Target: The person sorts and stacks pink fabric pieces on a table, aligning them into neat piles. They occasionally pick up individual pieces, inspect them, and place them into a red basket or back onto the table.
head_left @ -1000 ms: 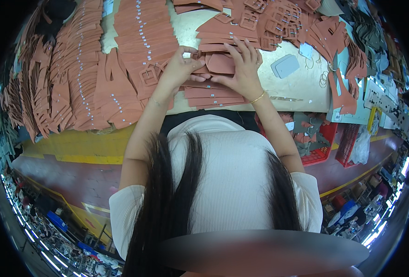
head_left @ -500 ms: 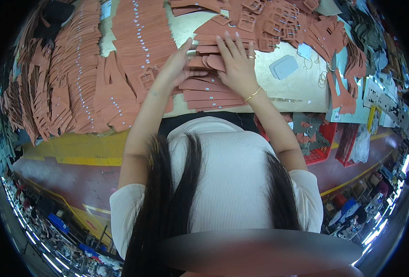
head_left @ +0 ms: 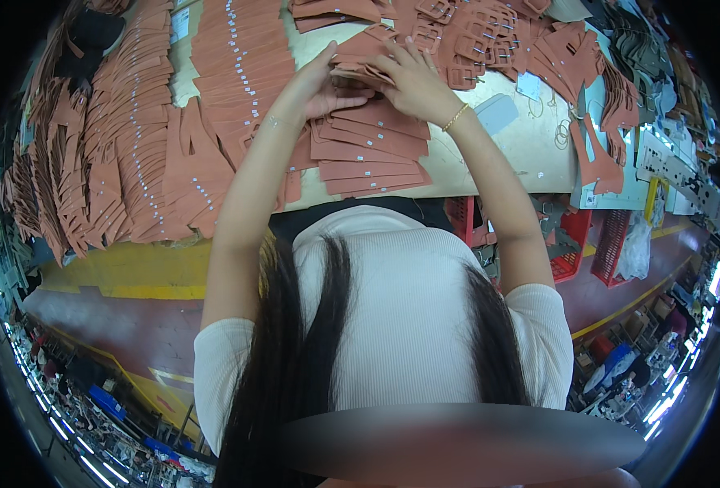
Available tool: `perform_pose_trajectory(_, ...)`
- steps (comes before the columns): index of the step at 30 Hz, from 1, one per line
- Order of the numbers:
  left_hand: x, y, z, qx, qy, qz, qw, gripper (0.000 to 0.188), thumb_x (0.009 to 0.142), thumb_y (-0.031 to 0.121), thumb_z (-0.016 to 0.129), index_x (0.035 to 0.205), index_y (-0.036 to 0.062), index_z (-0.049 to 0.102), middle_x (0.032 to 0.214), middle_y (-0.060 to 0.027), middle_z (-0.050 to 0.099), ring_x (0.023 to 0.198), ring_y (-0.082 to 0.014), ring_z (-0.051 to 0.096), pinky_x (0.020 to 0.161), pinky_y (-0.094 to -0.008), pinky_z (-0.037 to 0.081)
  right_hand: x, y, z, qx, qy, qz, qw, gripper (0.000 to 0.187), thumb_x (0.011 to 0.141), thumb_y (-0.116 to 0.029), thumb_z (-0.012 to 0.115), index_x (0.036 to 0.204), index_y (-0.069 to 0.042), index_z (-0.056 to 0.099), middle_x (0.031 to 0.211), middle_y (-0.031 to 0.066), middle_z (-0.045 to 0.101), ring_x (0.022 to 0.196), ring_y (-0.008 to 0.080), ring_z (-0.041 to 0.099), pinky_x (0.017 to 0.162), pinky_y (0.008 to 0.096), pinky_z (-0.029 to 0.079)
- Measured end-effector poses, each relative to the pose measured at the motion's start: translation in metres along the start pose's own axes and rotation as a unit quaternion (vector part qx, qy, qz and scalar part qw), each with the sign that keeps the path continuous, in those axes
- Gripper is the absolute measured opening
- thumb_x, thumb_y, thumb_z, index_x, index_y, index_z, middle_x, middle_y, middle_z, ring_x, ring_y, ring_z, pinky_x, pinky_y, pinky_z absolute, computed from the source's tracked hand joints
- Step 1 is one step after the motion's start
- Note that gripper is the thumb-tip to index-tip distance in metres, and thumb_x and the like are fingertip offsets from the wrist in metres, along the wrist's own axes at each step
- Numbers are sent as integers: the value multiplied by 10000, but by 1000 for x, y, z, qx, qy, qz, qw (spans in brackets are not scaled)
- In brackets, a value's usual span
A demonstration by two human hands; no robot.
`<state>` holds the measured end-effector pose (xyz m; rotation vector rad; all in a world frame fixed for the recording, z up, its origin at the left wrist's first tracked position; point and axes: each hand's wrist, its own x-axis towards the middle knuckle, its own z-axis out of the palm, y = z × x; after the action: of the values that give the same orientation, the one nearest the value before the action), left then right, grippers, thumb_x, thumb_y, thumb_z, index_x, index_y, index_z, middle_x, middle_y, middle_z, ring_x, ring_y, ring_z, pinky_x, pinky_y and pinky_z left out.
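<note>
Salmon leather-like bundle (head_left: 363,75), thin layered pieces, sits midway across the bench (head_left: 535,153), pinched in the right hand (head_left: 418,88); left hand (head_left: 315,88) cups its left end, firmness unclear. Square-buckled straps (head_left: 475,45) toward the far edge look finished, smooth labelled panels (head_left: 400,140) lie fanned near the front edge, but this bundle isn't set down yet; remaining count can't be told.
</note>
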<state>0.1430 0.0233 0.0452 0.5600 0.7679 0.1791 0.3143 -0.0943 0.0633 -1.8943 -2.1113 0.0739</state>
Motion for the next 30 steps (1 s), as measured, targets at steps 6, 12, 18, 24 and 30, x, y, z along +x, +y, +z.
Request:
perform_pose_trajectory(6,7,8,2,-8,4,-69,998,704,965,564,445,1316,-45,418,1091,-213,566,1059,-426,604,928,-506,536,15,16,-19,193,-167,66,965,431,888,-105,525,1318,-135,495,1162,154,616,1155,346,551,943,427,463)
perform_pose_trajectory(12,-15,12,22,47,-31,-2,998,746,966,638,336,1394,27,335,1145,-260,546,1056,-378,611,893,-448,530,-3,16,-74,330,-85,176,923,379,951,-113,501,1329,-141,518,1173,173,641,1062,339,618,935,361,456)
perform_pose_trajectory(18,-16,10,43,49,-100,-3,994,678,1006,563,290,1368,-7,346,1195,-255,555,1086,-379,619,901,-447,547,-57,26,-144,338,-7,200,920,400,931,-35,500,1317,-137,530,1156,151,649,1066,340,619,886,388,487)
perform_pose_trajectory(24,5,-14,62,39,-122,-62,990,641,985,547,408,1314,-1,366,1209,-290,515,1128,-392,585,935,-469,524,-122,28,-128,-90,-70,108,988,601,811,-22,650,1363,-220,514,1406,87,508,1301,286,470,1084,466,348)
perform_pose_trajectory(30,27,-61,96,147,-84,-101,980,485,968,316,555,1319,38,369,1184,-186,538,1073,-328,613,921,-452,535,-164,13,-58,-66,-246,162,953,1151,545,-626,803,1511,-366,234,1587,109,199,1470,397,76,1114,685,59)
